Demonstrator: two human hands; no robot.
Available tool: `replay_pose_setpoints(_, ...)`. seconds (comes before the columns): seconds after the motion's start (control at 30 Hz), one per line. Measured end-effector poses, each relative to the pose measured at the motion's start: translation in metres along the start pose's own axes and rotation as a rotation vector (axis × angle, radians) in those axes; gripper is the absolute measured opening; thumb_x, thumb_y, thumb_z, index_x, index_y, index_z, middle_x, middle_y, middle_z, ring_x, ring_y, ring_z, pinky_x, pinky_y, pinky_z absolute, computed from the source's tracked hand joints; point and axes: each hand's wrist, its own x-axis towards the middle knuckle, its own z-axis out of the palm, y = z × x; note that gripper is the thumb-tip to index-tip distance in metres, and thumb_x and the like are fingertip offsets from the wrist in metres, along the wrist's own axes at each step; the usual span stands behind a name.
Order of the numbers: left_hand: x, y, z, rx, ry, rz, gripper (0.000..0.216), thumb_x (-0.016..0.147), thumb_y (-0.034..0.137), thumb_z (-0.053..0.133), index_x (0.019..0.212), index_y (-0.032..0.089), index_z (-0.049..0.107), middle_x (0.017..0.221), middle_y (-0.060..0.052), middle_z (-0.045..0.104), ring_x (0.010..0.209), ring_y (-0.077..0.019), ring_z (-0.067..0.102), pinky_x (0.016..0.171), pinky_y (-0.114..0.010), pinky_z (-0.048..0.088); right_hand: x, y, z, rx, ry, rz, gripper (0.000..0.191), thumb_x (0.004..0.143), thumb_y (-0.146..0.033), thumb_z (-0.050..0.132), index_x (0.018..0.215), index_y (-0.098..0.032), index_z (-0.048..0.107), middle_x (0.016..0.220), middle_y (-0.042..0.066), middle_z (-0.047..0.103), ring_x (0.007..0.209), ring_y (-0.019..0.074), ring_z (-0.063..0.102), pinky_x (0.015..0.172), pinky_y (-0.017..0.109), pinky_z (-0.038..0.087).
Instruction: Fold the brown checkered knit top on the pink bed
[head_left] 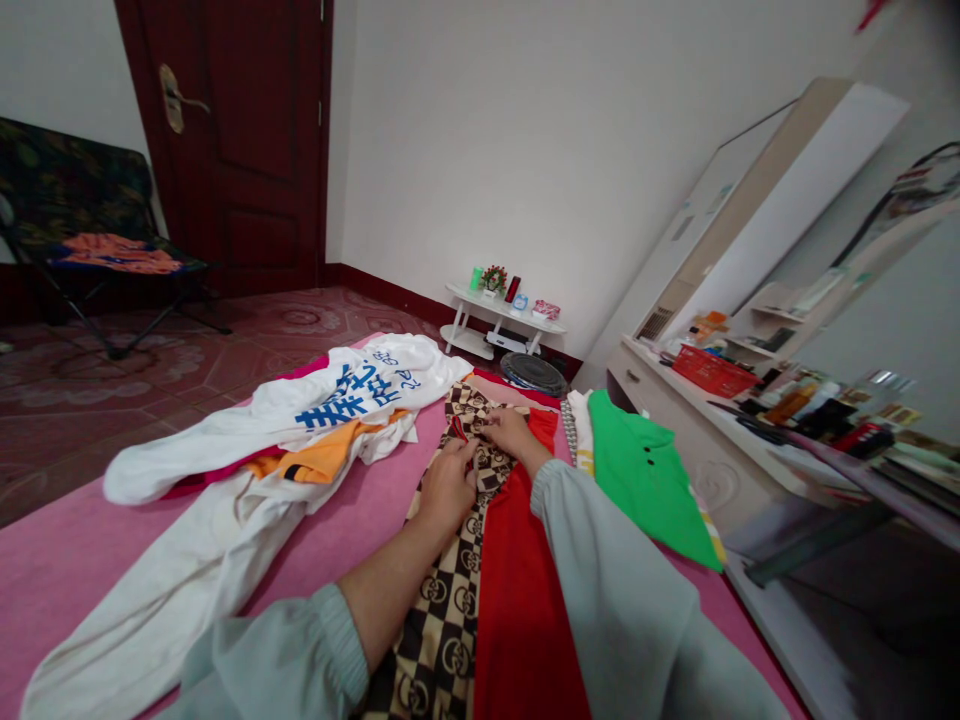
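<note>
Checked trousers (450, 600) in dark brown and beige, with a ring motif, lie lengthwise in front of me. Both hands work near their far end, beside a small red-and-black trim. My left hand (448, 482) has its fingers bent together on the fabric, pinching it. Just right of it, my right hand (514, 432) rests on the same cloth with thumb and fingers drawn together at it; the fingertips are partly hidden. A red garment (521, 600) lies along the right side of the trousers, partly under my right forearm.
A pink-covered bed (67, 560) carries the clothes. White garments (360, 385) and an orange piece (322, 455) lie left; a green shirt (637, 470) lies right. A cluttered dresser (690, 400) borders the right side. Beyond are a low white table (480, 305) and a round black lid (532, 372).
</note>
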Motion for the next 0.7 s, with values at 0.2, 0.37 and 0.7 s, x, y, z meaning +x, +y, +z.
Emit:
replay_pose_setpoints(0.2,-0.001,0.009,-0.011,-0.174,0.208,0.171,0.043,0.081,0.003,0.043,0.112,0.025,0.063,0.112,-0.004,0.063,0.108,-0.0188,0.055,0.096,-0.033,0.044,-0.042,0.005,-0.009,0.380,0.271,0.053,0.030,0.077,-0.037,0.043,0.093,-0.017,0.059,0.092,0.007,0.069,0.078,0.0178,0.066,0.070,0.030,0.053)
replay_pose_setpoints(0.37,-0.004,0.017,-0.017,-0.214,0.284,0.148,0.036,0.088,0.020,0.048,0.124,0.021,0.051,0.121,-0.007,0.058,0.114,-0.0202,0.052,0.098,-0.033,0.042,-0.085,0.015,-0.024,0.684,0.346,0.304,0.035,0.071,-0.054,0.056,0.072,-0.019,0.056,0.074,0.004,0.066,0.066,0.0188,0.065,0.062,0.031,0.053)
replay_pose_setpoints(0.7,-0.007,0.018,-0.012,0.091,-0.120,0.260,0.036,0.094,0.033,0.042,0.073,0.020,0.068,0.077,-0.005,0.067,0.079,-0.0191,0.058,0.079,-0.032,0.042,-0.097,0.029,-0.035,-0.214,0.239,0.161,0.009,0.067,-0.023,0.060,0.074,-0.020,0.065,0.066,0.000,0.064,0.064,0.0167,0.058,0.061,0.026,0.044)
